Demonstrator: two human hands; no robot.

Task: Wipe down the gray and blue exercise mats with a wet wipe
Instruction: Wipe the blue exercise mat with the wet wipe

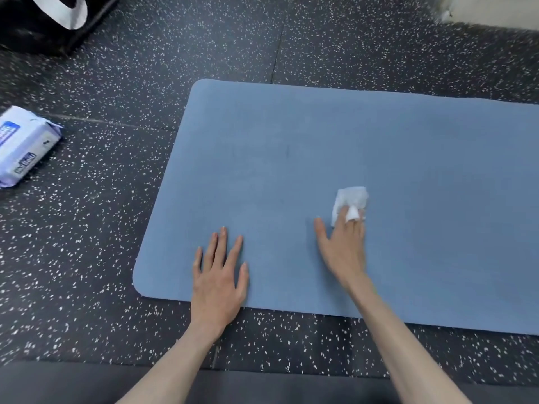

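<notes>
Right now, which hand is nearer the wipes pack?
Left. The left hand lies flat on the mat's near edge, closer to the pack; the right hand is farther right.

Floor: you have black rubber flooring [116, 258] with white speckles under and around both hands.
Bag: your black bag [38, 21] with a white strap sits far ahead and well left of your left hand.
Pale surface: a blurred pale surface [490, 8] lies far ahead, right of your right hand.
</notes>
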